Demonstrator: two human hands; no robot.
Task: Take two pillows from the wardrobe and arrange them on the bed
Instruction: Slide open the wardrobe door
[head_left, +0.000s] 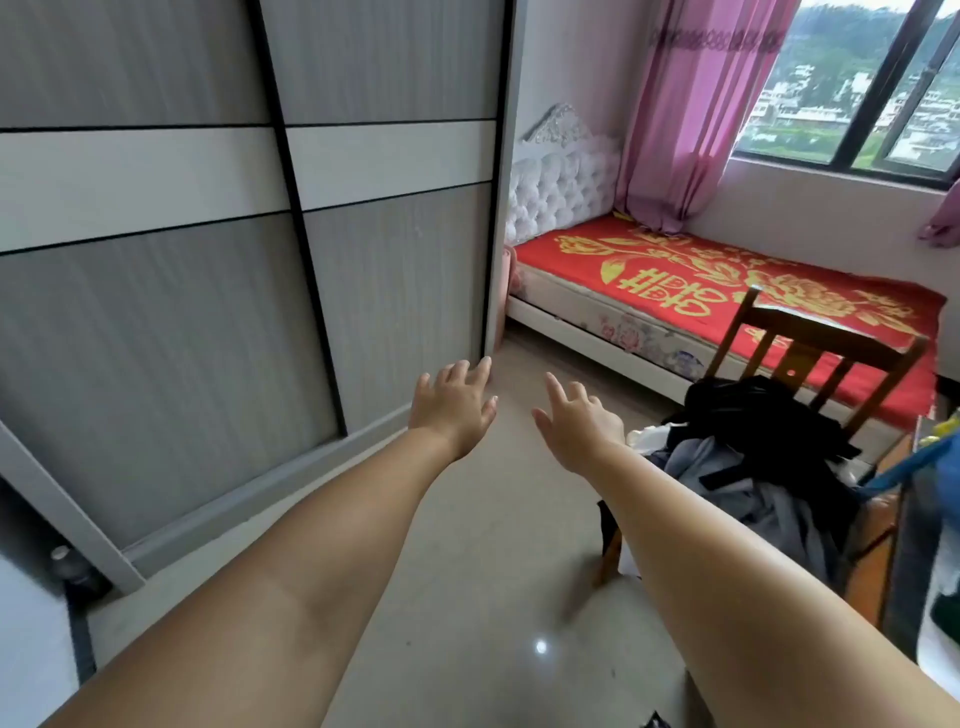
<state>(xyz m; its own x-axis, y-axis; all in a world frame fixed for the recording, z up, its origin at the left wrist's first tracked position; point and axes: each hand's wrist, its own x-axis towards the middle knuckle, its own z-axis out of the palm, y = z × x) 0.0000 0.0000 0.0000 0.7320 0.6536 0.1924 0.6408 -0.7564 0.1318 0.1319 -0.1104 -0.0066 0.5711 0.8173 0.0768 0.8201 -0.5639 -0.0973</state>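
Head view: fingers (483, 370) near wardrobe (218, 260).

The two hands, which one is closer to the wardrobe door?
The left hand. Its fingertips reach almost to the right edge of the grey wardrobe door, while the right hand hangs over the floor, nearer the chair.

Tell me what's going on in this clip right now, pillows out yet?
Not yet. A person stands facing the grey sliding-door wardrobe, whose doors look closed, with both bare arms stretched forward. The left hand is open with its fingertips near the right-hand door's edge; whether it touches is unclear. The right hand is open, holding nothing. The bed with the red and gold floral cover has no pillows in view. A wooden chair piled with dark clothes stands beside it.
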